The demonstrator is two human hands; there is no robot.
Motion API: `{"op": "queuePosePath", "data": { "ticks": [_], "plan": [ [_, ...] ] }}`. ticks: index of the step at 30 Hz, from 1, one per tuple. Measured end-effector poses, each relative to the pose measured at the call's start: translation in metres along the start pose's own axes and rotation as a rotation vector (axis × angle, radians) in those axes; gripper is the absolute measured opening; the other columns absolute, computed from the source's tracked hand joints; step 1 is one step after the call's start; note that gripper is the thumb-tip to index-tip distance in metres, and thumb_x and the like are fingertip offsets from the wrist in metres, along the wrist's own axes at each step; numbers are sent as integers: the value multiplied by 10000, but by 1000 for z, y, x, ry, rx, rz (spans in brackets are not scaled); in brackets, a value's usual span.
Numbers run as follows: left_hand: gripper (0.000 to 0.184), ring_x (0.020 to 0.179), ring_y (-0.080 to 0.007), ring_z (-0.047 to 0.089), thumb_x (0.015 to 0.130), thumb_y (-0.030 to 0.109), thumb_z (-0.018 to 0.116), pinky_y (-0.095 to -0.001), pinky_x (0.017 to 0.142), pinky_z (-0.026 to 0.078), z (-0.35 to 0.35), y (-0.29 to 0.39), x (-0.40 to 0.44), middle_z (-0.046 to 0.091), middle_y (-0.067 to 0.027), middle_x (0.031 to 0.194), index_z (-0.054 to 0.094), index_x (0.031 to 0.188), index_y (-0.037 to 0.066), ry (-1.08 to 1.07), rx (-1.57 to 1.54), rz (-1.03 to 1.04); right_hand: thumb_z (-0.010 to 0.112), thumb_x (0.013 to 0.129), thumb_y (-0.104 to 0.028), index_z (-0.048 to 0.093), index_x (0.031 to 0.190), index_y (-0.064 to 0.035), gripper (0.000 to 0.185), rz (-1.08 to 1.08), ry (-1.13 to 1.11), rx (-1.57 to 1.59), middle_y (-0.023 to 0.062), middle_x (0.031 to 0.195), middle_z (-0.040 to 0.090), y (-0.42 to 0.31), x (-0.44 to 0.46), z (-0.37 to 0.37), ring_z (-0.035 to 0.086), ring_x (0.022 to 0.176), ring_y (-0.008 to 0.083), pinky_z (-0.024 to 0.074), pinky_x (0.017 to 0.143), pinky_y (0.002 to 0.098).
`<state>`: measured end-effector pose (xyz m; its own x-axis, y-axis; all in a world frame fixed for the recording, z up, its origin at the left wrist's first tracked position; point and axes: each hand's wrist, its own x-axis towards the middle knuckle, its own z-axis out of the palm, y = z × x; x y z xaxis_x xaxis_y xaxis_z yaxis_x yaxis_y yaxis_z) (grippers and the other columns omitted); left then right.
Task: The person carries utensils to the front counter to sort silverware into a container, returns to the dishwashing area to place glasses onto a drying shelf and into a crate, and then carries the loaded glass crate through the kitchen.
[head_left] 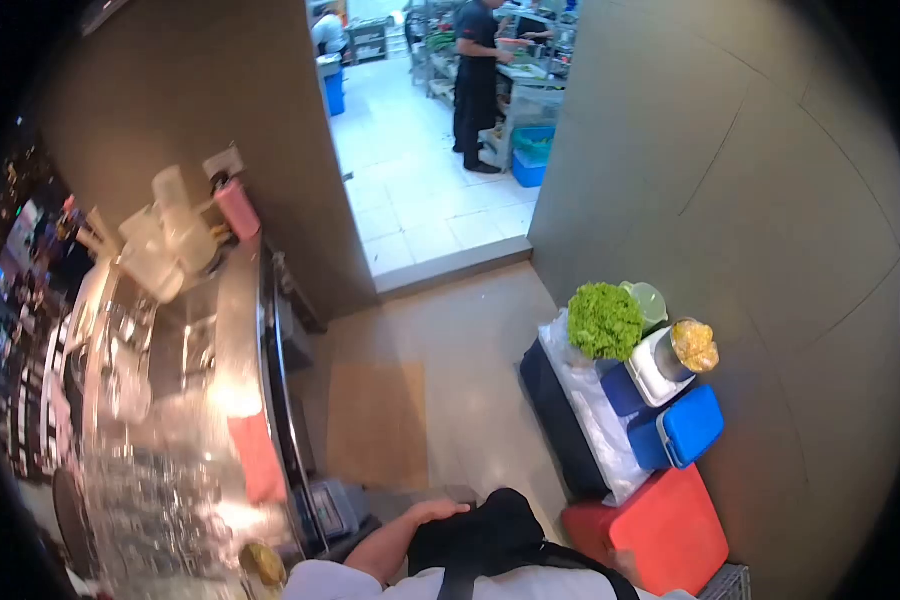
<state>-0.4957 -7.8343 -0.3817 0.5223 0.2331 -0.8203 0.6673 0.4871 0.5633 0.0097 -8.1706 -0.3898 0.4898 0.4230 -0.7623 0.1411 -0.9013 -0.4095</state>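
My left hand (pixel 438 511) rests at the edge of the black apron (pixel 485 535) over my leg, with nothing seen in it; its fingers show only in part. On the other side, my right hand (pixel 625 566) is a small blurred patch by the red box lid (pixel 670 530). Whether it touches the lid I cannot tell, and its fingers are not clear. Closest to the left hand is a grey device with a small display (pixel 332 508), under the counter edge.
A steel counter (pixel 232 350) with glasses and a pink cloth (pixel 257 458) runs along the left. Lettuce (pixel 606 322), a blue-lidded box (pixel 692 425) and a metal container of yellow food (pixel 694 346) stand right. Beyond a step (pixel 455 268), a person (pixel 478 90) works in a kitchen.
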Motion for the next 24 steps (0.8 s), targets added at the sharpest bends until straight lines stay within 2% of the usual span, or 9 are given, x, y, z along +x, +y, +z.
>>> {"op": "queuePosePath", "data": {
  "ticks": [7, 10, 13, 16, 17, 19, 21, 23, 24],
  "plan": [
    [613, 1146, -287, 575, 917, 531, 525, -393, 996, 407, -149, 42, 100, 607, -194, 1252, 629, 1196, -5, 207, 259, -81, 631, 819, -222, 668, 809, -71, 155, 439, -28, 349, 67, 715, 632, -151, 51, 58, 611, 636, 204, 485, 562, 397],
    [627, 1243, -327, 508, 935, 525, 480, -408, 1056, 362, -226, 89, 128, 555, -214, 1317, 590, 1242, -11, 75, 8, -62, 631, 792, -215, 671, 804, -67, 153, 388, -143, 417, 69, 721, 642, -261, 153, 95, 615, 631, 205, 484, 566, 404],
    [602, 1305, -326, 448, 973, 501, 398, -407, 1100, 320, -314, 183, 147, 528, -183, 1361, 547, 1303, 20, 125, 474, -50, 631, 765, -208, 673, 799, -63, 155, 110, -635, 827, 70, 726, 651, -405, 292, 130, 619, 626, 206, 482, 571, 411],
    [565, 1039, -371, 621, 933, 531, 491, -433, 898, 479, -426, 313, 136, 661, -210, 1116, 677, 1084, 19, 164, 491, 155, 588, 855, -285, 650, 758, -54, 258, -1063, -534, -740, 75, 644, 626, -765, 381, 141, 586, 568, 180, 458, 540, 360],
    [540, 1013, -372, 628, 935, 508, 501, -433, 887, 483, -452, 335, 142, 663, -213, 1098, 681, 1066, 17, 131, 514, 209, 573, 884, -310, 642, 744, -51, 303, -1282, -547, -783, 77, 617, 618, -870, 365, 149, 575, 548, 171, 450, 529, 343],
    [499, 968, -373, 637, 937, 470, 518, -435, 866, 489, -501, 369, 170, 666, -218, 1064, 688, 1036, 11, 83, 659, 295, 575, 906, -304, 607, 715, -38, 329, -920, -472, -543, 48, 572, 569, -1062, 321, 160, 528, 537, 138, 427, 526, 324],
    [454, 928, -374, 638, 924, 423, 549, -447, 852, 487, -537, 374, 218, 674, -221, 993, 692, 957, -7, 161, 670, 292, 587, 911, -315, 579, 706, -26, 354, -1234, -435, -349, 41, 612, 573, -1206, 326, 186, 510, 580, 121, 428, 555, 316],
    [358, 1008, -346, 626, 908, 374, 581, -439, 862, 483, -564, 340, 293, 678, -171, 1053, 675, 1047, 58, 121, 531, 825, 589, 909, -284, 588, 769, -6, 311, -1355, -353, -365, 54, 660, 598, -1328, 308, 209, 542, 645, 128, 447, 608, 313],
    [423, 1070, -321, 618, 897, 425, 573, -419, 892, 481, -580, 368, 273, 665, -144, 1130, 654, 1146, 93, -65, 649, 203, 592, 904, -278, 603, 804, 0, 295, -1405, -387, -320, 63, 672, 605, -1374, 314, 227, 552, 662, 136, 454, 627, 311]
  ]
}}
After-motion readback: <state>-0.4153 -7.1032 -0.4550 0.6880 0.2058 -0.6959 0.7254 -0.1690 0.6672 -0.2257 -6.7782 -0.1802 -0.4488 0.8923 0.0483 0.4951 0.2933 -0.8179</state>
